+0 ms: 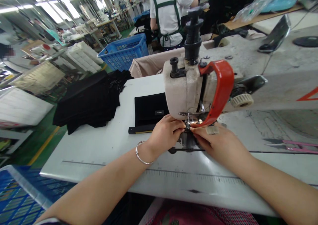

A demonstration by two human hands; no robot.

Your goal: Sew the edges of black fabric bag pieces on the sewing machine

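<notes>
My left hand (165,132), a silver bangle on its wrist, pinches a small dark piece (185,139) right under the presser foot (189,122) of the cream sewing machine (184,92). My right hand (218,144) meets it from the right, fingers pressed together on the same piece at the needle. A red guard (220,89) curves down beside the needle. Behind my left hand lies a flat black fabric panel (149,109) with a small label, and a dark strip (140,129) along its near edge.
A pile of black fabric (91,99) sits at the table's (99,145) left. Pink-handled scissors (295,146) lie at the right. A blue basket (124,53) and a person in a green apron (171,13) are behind. Another blue crate (17,198) is at lower left.
</notes>
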